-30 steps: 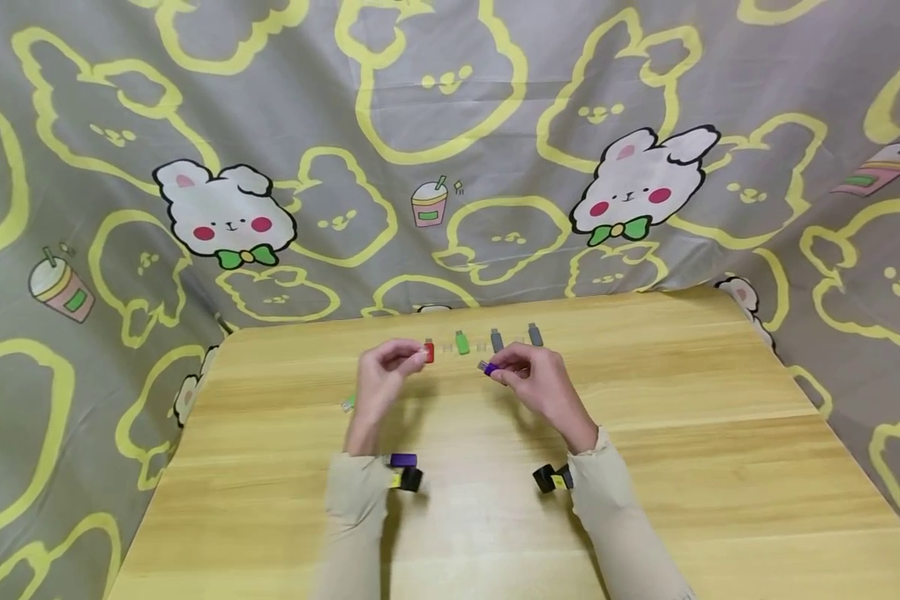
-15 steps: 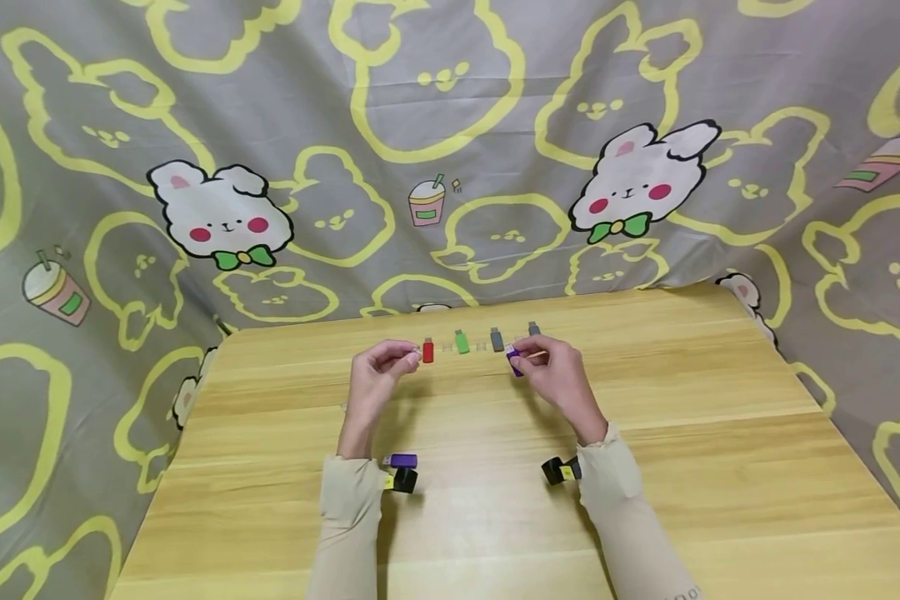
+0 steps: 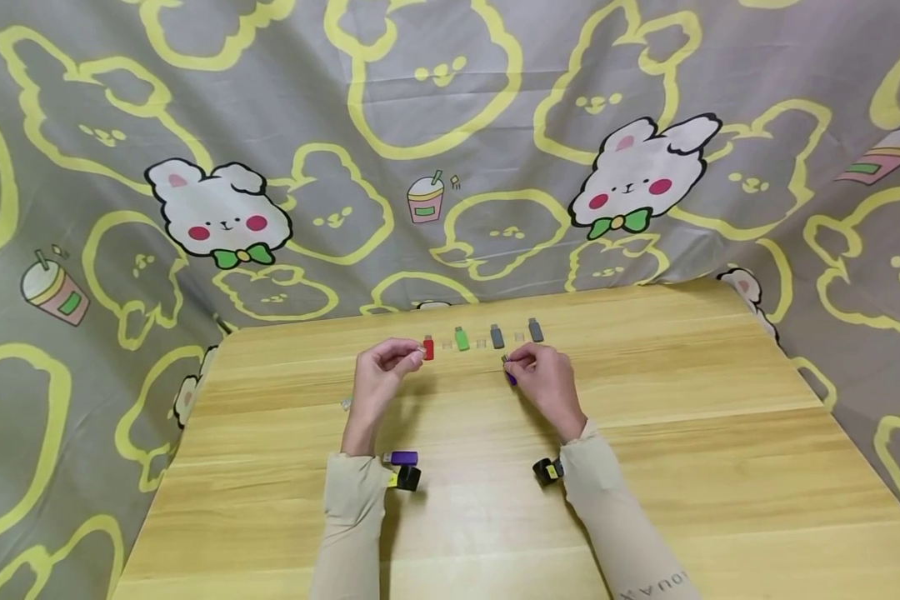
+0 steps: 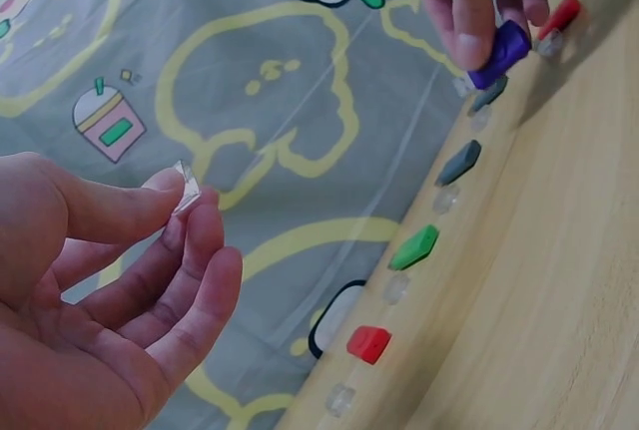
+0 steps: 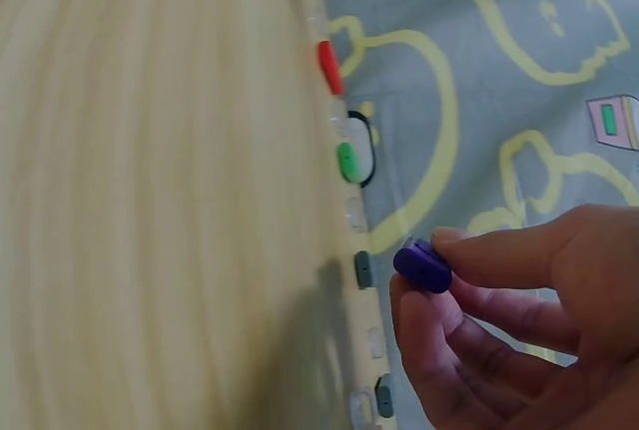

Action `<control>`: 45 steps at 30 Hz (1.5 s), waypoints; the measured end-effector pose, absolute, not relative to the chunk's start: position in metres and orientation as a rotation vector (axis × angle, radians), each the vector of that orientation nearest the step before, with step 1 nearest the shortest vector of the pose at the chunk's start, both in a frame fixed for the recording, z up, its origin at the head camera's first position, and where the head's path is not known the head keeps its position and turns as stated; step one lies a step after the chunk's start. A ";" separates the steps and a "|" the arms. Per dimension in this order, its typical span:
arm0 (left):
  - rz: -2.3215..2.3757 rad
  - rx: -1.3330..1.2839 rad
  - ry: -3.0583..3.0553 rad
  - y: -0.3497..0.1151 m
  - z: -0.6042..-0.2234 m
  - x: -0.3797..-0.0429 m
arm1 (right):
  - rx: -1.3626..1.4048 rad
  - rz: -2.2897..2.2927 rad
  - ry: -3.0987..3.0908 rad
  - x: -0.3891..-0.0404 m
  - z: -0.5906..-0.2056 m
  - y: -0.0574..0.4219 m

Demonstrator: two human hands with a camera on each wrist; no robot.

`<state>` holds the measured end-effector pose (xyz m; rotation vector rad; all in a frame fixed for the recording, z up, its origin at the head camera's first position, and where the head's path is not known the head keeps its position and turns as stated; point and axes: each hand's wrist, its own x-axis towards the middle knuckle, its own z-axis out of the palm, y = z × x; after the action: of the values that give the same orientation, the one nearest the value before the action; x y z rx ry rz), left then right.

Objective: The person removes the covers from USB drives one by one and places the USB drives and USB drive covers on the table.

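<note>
My left hand (image 3: 381,379) pinches a small clear cap (image 4: 188,189) between thumb and fingertips, raised above the table. A purple USB flash drive (image 5: 424,266) is held in the fingertips of my right hand (image 3: 546,379), also off the surface. Beyond the hands stands a row of drives: red (image 3: 428,348), green (image 3: 461,338), and two dark grey ones, the nearer to the middle (image 3: 497,337) and the outer (image 3: 536,330). Small clear caps (image 3: 482,343) lie between them. The cap in my left hand overlaps the red drive in the head view.
Another purple USB flash drive (image 3: 403,458) lies beside my left wrist, near the black wrist camera (image 3: 408,477). A clear piece (image 3: 347,403) shows left of that forearm, partly hidden. A patterned curtain (image 3: 330,217) hangs behind the wooden table (image 3: 480,533).
My right hand moved right with the purple flash drive, then came slightly back left and nearer, with the drive turned in its fingers. The left hand stayed almost in place, holding the clear cap.
</note>
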<state>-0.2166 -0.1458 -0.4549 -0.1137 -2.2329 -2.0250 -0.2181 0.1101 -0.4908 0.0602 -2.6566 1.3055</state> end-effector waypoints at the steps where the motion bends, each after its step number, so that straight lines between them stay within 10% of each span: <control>1: -2.028 -0.113 -2.233 -0.146 -0.455 -0.217 | 0.064 1.279 -2.659 -0.218 -0.492 0.109; 45: -1.952 -0.226 -2.382 -0.133 -0.458 -0.215 | 0.122 1.276 -2.680 -0.210 -0.467 0.107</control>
<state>-0.2153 -0.1334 -0.4578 -0.2259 -2.3816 -1.9520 -0.2097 0.1068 -0.4667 0.1217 -2.6802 1.2758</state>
